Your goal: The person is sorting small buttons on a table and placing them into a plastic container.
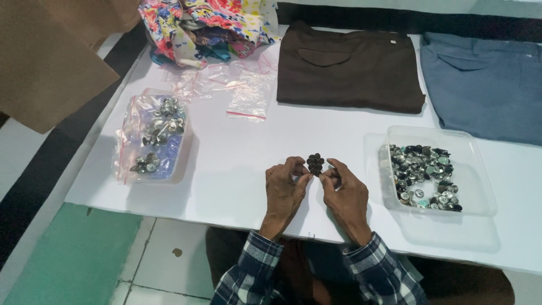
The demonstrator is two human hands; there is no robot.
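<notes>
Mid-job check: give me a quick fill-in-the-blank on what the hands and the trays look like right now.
1. The left hand and right hand together pinch a small dark ____-shaped piece.
2. The clear tray of loose metal buttons lies to the person's ____.
3. The folded garment straight ahead is ____; the one beside it is blue.

Missing words: flower; right; brown

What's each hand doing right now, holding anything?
Left hand: closed, fingertips pinching the left edge of the dark flower-shaped piece.
Right hand: closed, fingertips pinching the same flower-shaped piece from the right.
</notes>
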